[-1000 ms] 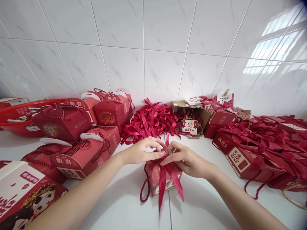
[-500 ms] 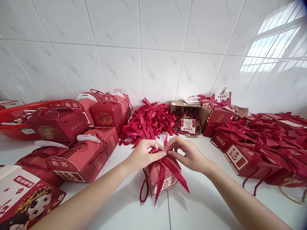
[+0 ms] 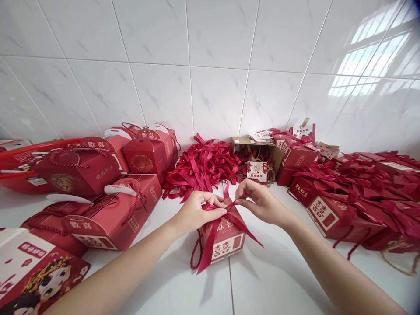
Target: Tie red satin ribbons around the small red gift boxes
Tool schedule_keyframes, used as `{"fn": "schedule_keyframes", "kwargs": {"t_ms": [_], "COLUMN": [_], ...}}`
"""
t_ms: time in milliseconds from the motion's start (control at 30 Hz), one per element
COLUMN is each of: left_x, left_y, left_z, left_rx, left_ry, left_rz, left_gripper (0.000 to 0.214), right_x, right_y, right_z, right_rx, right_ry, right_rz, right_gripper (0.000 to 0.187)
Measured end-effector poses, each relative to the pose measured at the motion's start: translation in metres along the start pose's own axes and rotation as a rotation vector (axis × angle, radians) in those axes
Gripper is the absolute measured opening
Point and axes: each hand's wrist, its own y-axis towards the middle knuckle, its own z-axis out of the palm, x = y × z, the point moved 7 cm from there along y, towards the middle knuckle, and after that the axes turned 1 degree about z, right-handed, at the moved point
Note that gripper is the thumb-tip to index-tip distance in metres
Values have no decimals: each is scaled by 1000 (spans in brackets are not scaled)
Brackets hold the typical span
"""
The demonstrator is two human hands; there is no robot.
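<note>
A small red gift box (image 3: 226, 243) stands on the white tiled surface in front of me, with a twisted cord handle hanging at its left side. A dark red ribbon (image 3: 210, 243) lies over its top, its two tails spreading down to the left and right. My left hand (image 3: 200, 210) pinches the ribbon between thumb and fingers above the box's top. Just to the right, my right hand (image 3: 260, 201) grips another part of the ribbon between thumb and fingertips. The knot area is partly hidden by the fingers.
Several red gift boxes (image 3: 113, 214) and a red plastic basket (image 3: 19, 170) are at left. Loose ribbons (image 3: 205, 164) lie in a heap by the tiled wall, beside an open carton (image 3: 278, 153) with cards. Boxes with bows (image 3: 348, 218) crowd the right.
My right hand has moved slightly right and up, away from my left, drawing the ribbon. The left ribbon tail has swung left, uncovering more of the box front.
</note>
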Motion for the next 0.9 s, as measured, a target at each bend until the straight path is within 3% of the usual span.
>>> {"fn": "schedule_keyframes", "kwargs": {"t_ms": [333,467,700,900], "left_x": [-1,-1,-1,-1], "left_y": [1,-1,0,0], "left_z": [-6,-7,-6,-5], "left_rx": [20,43,6,-51], "left_ry": [-36,-51,-77,-32], "left_rz": [-43,-66,-80,-86], "left_gripper": [22,24,25,25], "right_x": [-11,-15,-28,-24], "right_y": [0,0,-1,-1], "right_z": [-3,-1,14,13], "right_rx": [-38,30,178,155], "right_ry": [-24,95,62,23], "right_rz": [40,86,234,213], "right_gripper": [12,17,32,33]}}
